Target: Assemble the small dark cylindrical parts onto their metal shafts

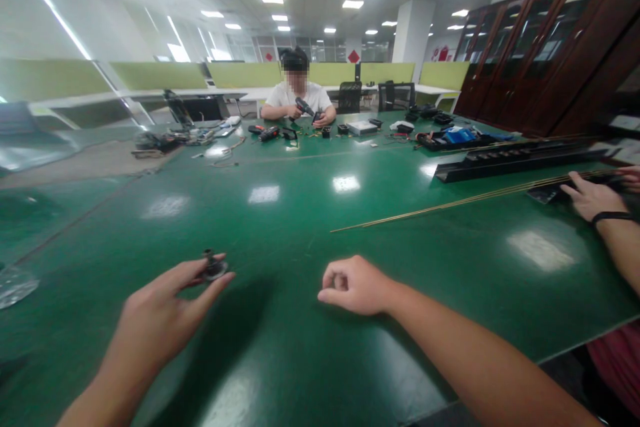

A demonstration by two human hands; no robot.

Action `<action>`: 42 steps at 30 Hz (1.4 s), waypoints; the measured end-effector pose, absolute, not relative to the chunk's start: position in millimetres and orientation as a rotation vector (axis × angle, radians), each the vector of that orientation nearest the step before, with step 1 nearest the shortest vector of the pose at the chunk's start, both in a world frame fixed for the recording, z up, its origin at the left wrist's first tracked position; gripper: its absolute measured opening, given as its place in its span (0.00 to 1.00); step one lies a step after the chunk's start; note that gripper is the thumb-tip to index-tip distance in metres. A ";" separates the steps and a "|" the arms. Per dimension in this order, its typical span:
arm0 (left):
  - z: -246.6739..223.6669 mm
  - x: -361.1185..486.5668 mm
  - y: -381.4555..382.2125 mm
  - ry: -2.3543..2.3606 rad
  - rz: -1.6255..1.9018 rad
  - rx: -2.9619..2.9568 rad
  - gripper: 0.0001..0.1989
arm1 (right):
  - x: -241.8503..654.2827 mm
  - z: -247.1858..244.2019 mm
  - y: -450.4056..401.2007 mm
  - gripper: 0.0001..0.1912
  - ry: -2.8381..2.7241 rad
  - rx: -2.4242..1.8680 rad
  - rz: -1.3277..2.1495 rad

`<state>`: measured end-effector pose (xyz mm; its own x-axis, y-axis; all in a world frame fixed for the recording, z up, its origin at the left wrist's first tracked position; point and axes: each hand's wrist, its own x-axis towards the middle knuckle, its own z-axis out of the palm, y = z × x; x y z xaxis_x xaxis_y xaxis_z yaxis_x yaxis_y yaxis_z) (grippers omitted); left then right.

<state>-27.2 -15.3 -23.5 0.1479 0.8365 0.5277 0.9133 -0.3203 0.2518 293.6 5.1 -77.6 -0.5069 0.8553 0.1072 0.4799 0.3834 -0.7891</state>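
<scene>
My left hand (160, 313) is raised over the green table (280, 233). Its thumb and fingertips are closed on a small metal part with a round flange (215, 270) and a short stub pointing up. To the right, my right hand (357, 285) is low over the tabletop with its fingers curled towards the thumb. Whether anything small sits in that curl I cannot make out. The two hands are apart. Nearest beyond my right hand are the ends of thin brass-coloured rods (400, 217).
At the right edge, another person's hand (595, 197) with a black wristband is by the rods. Black channel pieces (515, 163) lie behind them. Across the table, a person in white (299, 97) holds a power drill (304, 107). Tools and parts line the far side; clear plastic (17, 287) lies left.
</scene>
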 end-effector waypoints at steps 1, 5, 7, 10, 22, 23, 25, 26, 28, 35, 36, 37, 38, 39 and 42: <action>-24.8 -10.8 -3.5 -1.704 -0.891 -2.351 0.23 | 294.5 -78.0 7.1 0.11 -2.102 -1.197 0.927; -40.2 58.2 26.2 -1.506 -0.767 -2.632 0.17 | 301.1 -79.8 18.0 0.12 -1.951 -1.409 0.696; -52.9 78.6 29.1 -1.433 -0.714 -2.723 0.15 | 303.6 -80.7 21.4 0.11 -1.937 -1.451 0.683; -70.0 84.1 26.4 -1.310 -0.721 -2.778 0.17 | 303.1 -82.1 21.4 0.10 -1.978 -1.421 0.749; -71.9 76.1 22.5 -1.158 -1.003 -2.877 0.09 | 299.9 -84.3 15.6 0.19 -2.012 -1.225 0.894; -72.9 76.6 22.2 -1.141 -1.013 -2.886 0.10 | 299.9 -83.9 15.4 0.18 -2.011 -1.220 0.893; -75.3 76.8 21.3 -1.133 -1.026 -2.897 0.11 | 299.5 -82.8 14.9 0.17 -2.009 -1.214 0.884; -76.5 76.7 20.8 -1.135 -1.030 -2.901 0.12 | 299.2 -82.4 14.7 0.16 -2.010 -1.212 0.880; -78.1 76.3 19.9 -1.158 -1.039 -2.897 0.14 | 298.7 -81.9 14.4 0.14 -2.013 -1.206 0.867; -75.9 76.7 18.7 -1.151 -1.077 -2.910 0.09 | 296.9 -82.1 13.1 0.12 -2.011 -1.183 0.836; -76.0 76.6 18.7 -1.128 -1.077 -2.914 0.08 | 296.7 -82.2 13.0 0.12 -2.007 -1.177 0.837; -76.3 76.5 18.7 -1.115 -1.073 -2.912 0.08 | 296.6 -82.3 12.9 0.12 -2.002 -1.171 0.839; -76.9 76.5 18.9 -1.107 -1.067 -2.909 0.09 | 296.5 -82.4 12.9 0.12 -1.998 -1.165 0.841; -77.6 76.5 19.0 -1.101 -1.063 -2.906 0.09 | 296.5 -82.6 12.9 0.12 -1.996 -1.157 0.843; -79.4 76.9 19.5 -1.100 -1.060 -2.899 0.10 | 296.5 -83.2 13.1 0.11 -1.996 -1.136 0.841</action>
